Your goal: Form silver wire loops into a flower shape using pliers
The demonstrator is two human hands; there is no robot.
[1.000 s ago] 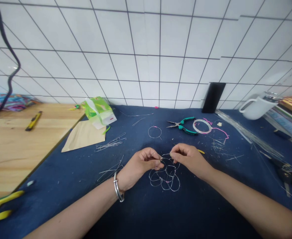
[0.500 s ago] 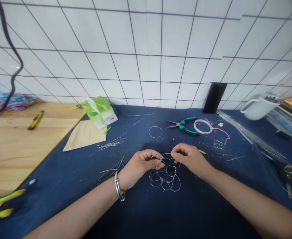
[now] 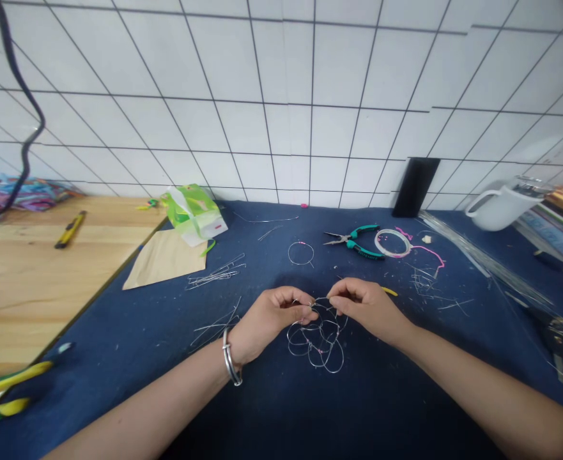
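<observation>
A cluster of linked silver wire loops [image 3: 318, 340] with small pink beads lies on the dark blue cloth [image 3: 310, 415]. My left hand [image 3: 266, 319], with a silver bangle on its wrist, pinches the top left of the cluster. My right hand [image 3: 365, 306] pinches the top right of it, fingers closed. The two hands almost meet over the upper loops.
A single wire ring [image 3: 301, 253], teal-handled pliers [image 3: 355, 239] and a coil of clear cord [image 3: 392, 243] lie farther back. Cut wire pieces [image 3: 216, 276], a green-white packet [image 3: 192, 214] and brown paper [image 3: 163, 257] sit left. A white mug [image 3: 499, 206] stands right. A yellow knife [image 3: 69, 229] lies on the wooden board.
Both hands have dropped slightly toward me with the wire cluster, still pinching its top. The loops have shifted a little between the fingers.
</observation>
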